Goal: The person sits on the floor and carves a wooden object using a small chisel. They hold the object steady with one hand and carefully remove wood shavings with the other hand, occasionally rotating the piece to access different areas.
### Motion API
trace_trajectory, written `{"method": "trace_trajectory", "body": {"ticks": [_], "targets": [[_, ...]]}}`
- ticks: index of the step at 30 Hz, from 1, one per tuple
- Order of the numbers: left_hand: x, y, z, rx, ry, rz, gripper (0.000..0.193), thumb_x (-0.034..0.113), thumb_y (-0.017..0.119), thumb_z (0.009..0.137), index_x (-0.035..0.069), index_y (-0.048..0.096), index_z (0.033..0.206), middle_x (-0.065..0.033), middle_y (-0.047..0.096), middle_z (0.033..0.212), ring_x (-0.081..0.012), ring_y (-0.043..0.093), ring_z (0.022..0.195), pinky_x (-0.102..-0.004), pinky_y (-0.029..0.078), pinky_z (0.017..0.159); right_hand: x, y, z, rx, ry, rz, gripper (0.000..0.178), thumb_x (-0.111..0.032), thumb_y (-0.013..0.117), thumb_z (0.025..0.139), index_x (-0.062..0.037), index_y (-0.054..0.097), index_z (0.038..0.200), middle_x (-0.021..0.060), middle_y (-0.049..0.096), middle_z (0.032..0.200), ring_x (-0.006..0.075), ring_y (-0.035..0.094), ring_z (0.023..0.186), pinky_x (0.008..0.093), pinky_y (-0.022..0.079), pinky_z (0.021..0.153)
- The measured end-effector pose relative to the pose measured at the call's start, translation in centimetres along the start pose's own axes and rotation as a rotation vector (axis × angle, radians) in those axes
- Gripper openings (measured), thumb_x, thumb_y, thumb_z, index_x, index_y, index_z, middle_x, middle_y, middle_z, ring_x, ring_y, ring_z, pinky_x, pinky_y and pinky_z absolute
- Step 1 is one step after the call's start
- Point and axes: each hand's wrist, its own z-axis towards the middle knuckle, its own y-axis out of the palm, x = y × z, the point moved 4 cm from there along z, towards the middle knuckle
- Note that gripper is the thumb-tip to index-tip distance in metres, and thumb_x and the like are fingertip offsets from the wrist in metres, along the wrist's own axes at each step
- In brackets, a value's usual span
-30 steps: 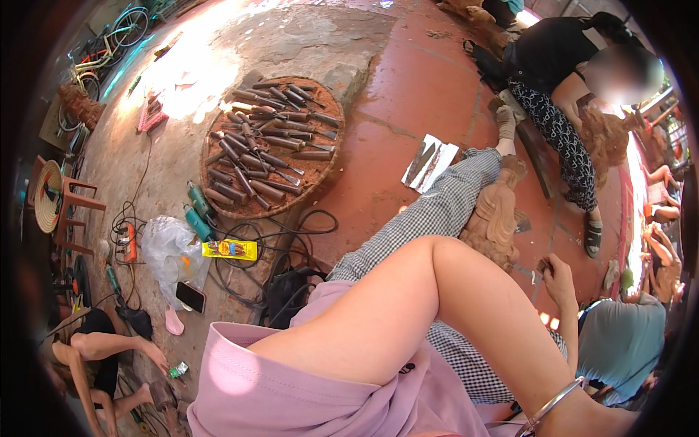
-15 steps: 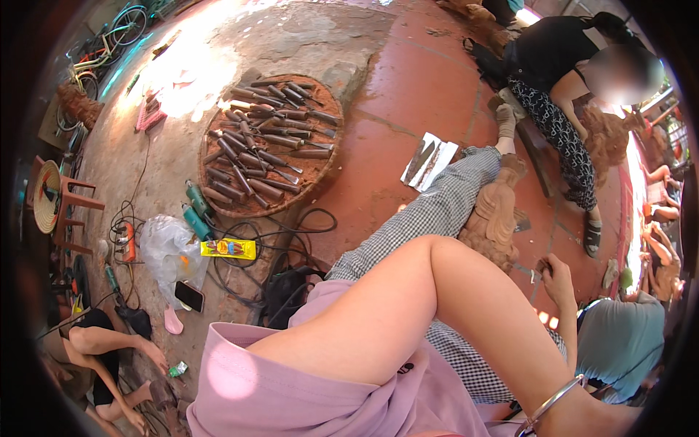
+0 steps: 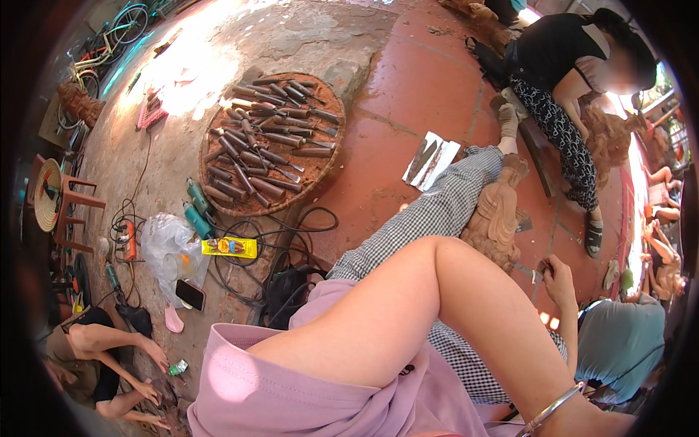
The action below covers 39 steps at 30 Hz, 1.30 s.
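My left arm is bent across the front of the picture, its elbow raised above the pink shirt [image 3: 313, 382]. A silver bangle circles the wrist, and my left hand [image 3: 597, 421] is cut off at the lower right edge, fingers out of view. Beyond the forearm, my right hand [image 3: 558, 282] hangs low over the tiles, its fingers curled together. A small pale sliver [image 3: 534, 277] shows by the fingertips; whether they grip it is unclear. Near that hand, a carved wooden figure in robes [image 3: 495, 211] lies against my checked trouser leg [image 3: 415, 222].
Many wood-handled chisels lie on a round woven tray [image 3: 333, 156]. White paper with blades [image 3: 431, 162] rests on red tiles. Green power tools [image 3: 196, 218], black cables, a plastic bag [image 3: 164, 237] and a phone [image 3: 190, 295] are leftward. Other people sit right and lower left.
The person at upper right has shifted their head slightly. At lower left, another person's hands have moved. My own arms stay nearly as they were.
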Motion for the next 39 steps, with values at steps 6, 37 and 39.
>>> {"method": "trace_trajectory", "body": {"ticks": [6,37,39], "targets": [[0.8,-0.8,-0.2,0.050,-0.078,0.084,0.033,0.024,0.059,0.096,-0.004,0.059,0.112,-0.0102,0.063,0.103,-0.0182,0.063,0.093,-0.0291,0.053,0.075,-0.3,0.3,0.4,0.047,-0.116,0.007,0.016,0.002,0.053,0.081,0.0046,0.057,0.096,0.0249,0.062,0.083,0.0413,0.063,0.080,0.0419,0.049,0.070],[14.3,-26.4,-33.4,1.111,-0.702,1.584,0.029,0.018,0.049,0.101,-0.001,0.054,0.080,-0.0127,0.059,0.066,-0.0233,0.060,0.059,-0.0360,0.046,0.055,0.8,2.4,1.0,-0.101,0.067,-0.100,0.021,-0.008,0.057,0.082,-0.0034,0.065,0.101,0.0171,0.070,0.093,0.0364,0.067,0.089,0.0448,0.053,0.078],[14.0,-26.8,-33.7,1.053,-0.669,1.661,0.025,0.018,0.051,0.100,0.000,0.055,0.083,-0.0127,0.061,0.067,-0.0250,0.061,0.059,-0.0365,0.046,0.056,1.3,2.8,1.0,-0.114,0.071,-0.126,0.021,-0.009,0.057,0.082,-0.0038,0.065,0.102,0.0171,0.070,0.093,0.0368,0.067,0.089,0.0456,0.053,0.078]]}}
